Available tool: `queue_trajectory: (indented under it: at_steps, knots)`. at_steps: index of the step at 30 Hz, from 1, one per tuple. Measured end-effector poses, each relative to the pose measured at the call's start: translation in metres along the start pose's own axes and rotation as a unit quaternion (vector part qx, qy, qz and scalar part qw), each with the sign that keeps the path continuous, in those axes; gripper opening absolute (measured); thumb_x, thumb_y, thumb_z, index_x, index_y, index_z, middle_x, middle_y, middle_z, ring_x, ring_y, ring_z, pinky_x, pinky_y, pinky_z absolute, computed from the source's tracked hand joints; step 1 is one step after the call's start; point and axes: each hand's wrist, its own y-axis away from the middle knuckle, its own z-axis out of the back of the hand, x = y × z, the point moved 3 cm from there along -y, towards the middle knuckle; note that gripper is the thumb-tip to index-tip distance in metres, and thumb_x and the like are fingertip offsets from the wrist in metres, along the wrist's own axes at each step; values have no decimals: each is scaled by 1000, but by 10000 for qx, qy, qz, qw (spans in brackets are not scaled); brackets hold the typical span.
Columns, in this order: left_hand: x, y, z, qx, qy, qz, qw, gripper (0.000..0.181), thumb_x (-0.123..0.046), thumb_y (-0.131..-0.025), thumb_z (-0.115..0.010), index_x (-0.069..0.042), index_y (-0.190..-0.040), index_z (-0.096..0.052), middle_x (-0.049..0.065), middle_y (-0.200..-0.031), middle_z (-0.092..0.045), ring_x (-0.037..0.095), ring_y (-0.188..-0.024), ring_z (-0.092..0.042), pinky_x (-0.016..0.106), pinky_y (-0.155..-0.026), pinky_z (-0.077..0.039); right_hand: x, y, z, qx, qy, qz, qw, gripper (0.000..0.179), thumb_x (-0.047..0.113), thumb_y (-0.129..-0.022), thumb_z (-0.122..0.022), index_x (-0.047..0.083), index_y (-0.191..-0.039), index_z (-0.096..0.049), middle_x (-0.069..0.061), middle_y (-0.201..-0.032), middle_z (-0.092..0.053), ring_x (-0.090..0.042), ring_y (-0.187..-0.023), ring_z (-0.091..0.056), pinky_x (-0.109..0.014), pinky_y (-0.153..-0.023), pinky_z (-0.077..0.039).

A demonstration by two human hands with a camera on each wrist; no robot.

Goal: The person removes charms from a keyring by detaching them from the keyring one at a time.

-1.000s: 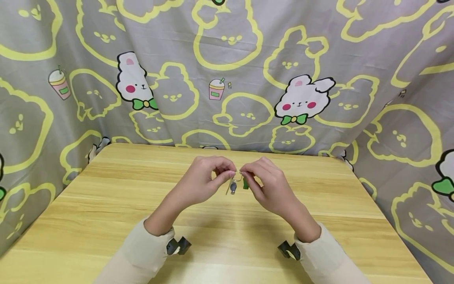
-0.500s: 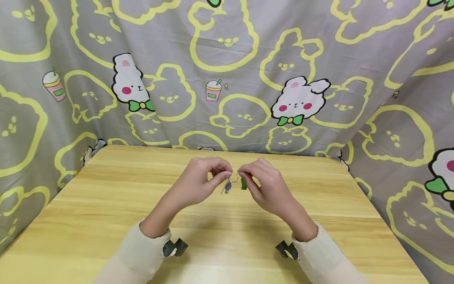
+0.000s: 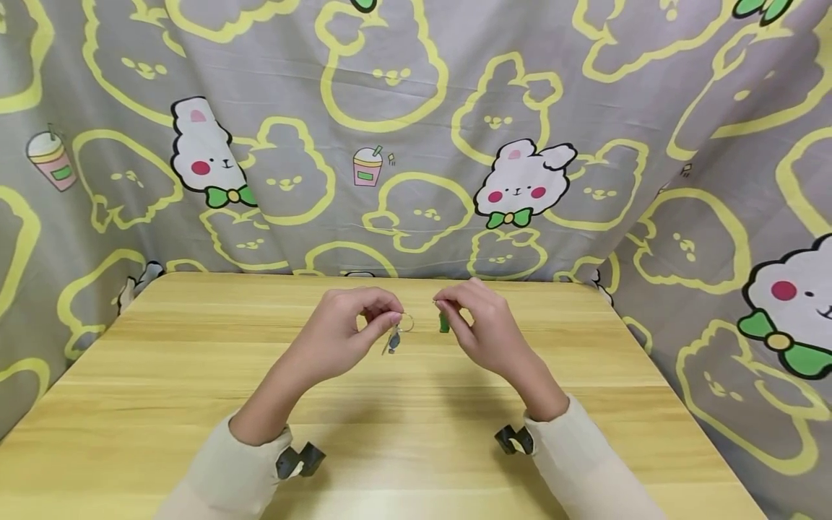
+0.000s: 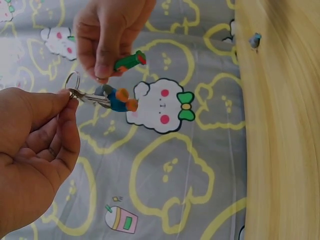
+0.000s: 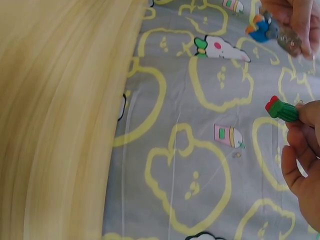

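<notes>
Above the table, my left hand (image 3: pixel 344 328) pinches a key ring (image 4: pixel 74 73) between thumb and fingertips. A few keys (image 4: pixel 92 98) hang from it, along with a small grey and blue figure charm (image 4: pixel 118 105) with orange feet. To its right, my right hand (image 3: pixel 481 318) pinches the top of a green charm (image 5: pixel 284 111) with a red end, its fitting mostly hidden by the fingertips. A gap separates the two hands, and the green charm stands apart from the ring.
A wood-grain table (image 3: pixel 403 419) spreads beneath both hands. Behind it and at the sides hangs a grey curtain (image 3: pixel 279 65) printed with yellow outlines and white rabbits. Small black devices (image 3: pixel 300 461) sit at both cuffs.
Both hands were together at the ring; they have drawn apart. The green charm has come away with the right hand, while the ring, keys and blue charm stay in the left.
</notes>
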Motion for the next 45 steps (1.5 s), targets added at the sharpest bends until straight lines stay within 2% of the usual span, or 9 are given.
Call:
queue_trajectory:
  at_steps: [6, 11, 17, 24, 28, 32, 39, 41, 45]
  knots:
    - [1, 0, 1, -11, 11, 15, 10000, 6, -11, -97, -72, -16, -95, -73, -11, -82, -67, 6, -67, -58, 26, -55, -47, -20, 4, 5, 58, 89, -465, 9989, 7, -1, -94, -71, 2, -101, -73, -2, -83, -68, -14, -77, -60, -33, -67, -50]
    - [2, 0, 0, -3, 27, 36, 10000, 7, -10, -97, -72, -16, -95, -73, -10, -82, -67, 6, -67, -59, 26, -55, -47, -42, 13, 8, 564, 61, -1238, 9907, 8, 6, -99, -68, 3, -103, -74, -1, -85, -69, -14, -77, -61, -34, -67, -52]
    - [3, 2, -1, 28, 66, 61, 10000, 7, -10, -97, -71, -16, -94, -72, -12, -80, -66, 6, -67, -59, 26, -55, -47, -69, 27, 6, 1348, -138, -2021, 9699, 12, 11, -102, -64, 7, -103, -75, -1, -86, -70, -12, -72, -60, -34, -67, -53]
    - [4, 0, -5, 47, 133, 46, 9999, 7, -9, -98, -71, -15, -95, -72, -11, -81, -66, 6, -68, -60, 26, -57, -49, -93, 45, 2, 2176, -390, -2721, 9365, 12, 11, -102, -64, 7, -100, -75, 1, -83, -69, -12, -69, -59, -33, -67, -52]
    - [2, 0, -5, 73, 144, 62, 9998, 6, -7, -97, -71, -13, -94, -72, -10, -81, -65, 6, -69, -60, 26, -62, -52, -102, 53, -4, 2485, -506, -2893, 9230, 12, 9, -102, -64, 2, -103, -74, -4, -87, -71, -13, -71, -59, -34, -68, -52]
    - [1, 0, -4, 112, 146, 94, 9998, 6, -8, -97, -71, -13, -94, -72, -9, -81, -65, 6, -69, -60, 27, -62, -52, -110, 61, -10, 2685, -597, -2973, 9143, 14, 7, -101, -64, -1, -104, -74, -5, -89, -72, -13, -73, -59, -34, -69, -52]
    - [3, 0, -6, 204, 137, 144, 9996, 5, -10, -97, -72, -13, -94, -72, -10, -81, -65, 6, -70, -60, 26, -62, -51, -116, 71, -19, 3057, -776, -3218, 8927, 11, 8, -100, -66, 6, -96, -77, 0, -83, -72, -15, -69, -63, -32, -67, -53]
    - [3, 0, -6, 215, 143, 159, 9995, 5, -10, -97, -72, -13, -94, -72, -10, -81, -65, 6, -69, -60, 26, -61, -51, -116, 73, -22, 3101, -787, -3235, 8905, 11, 9, -99, -68, 8, -94, -78, 0, -83, -73, -14, -69, -64, -33, -67, -53]
    - [4, 0, -7, 222, 169, 148, 9995, 4, -10, -97, -71, -13, -94, -72, -8, -81, -65, 7, -69, -59, 26, -61, -51, -118, 75, -25, 3116, -713, -3194, 8921, 11, 10, -99, -69, 9, -94, -79, 2, -82, -74, -12, -69, -64, -33, -69, -54]
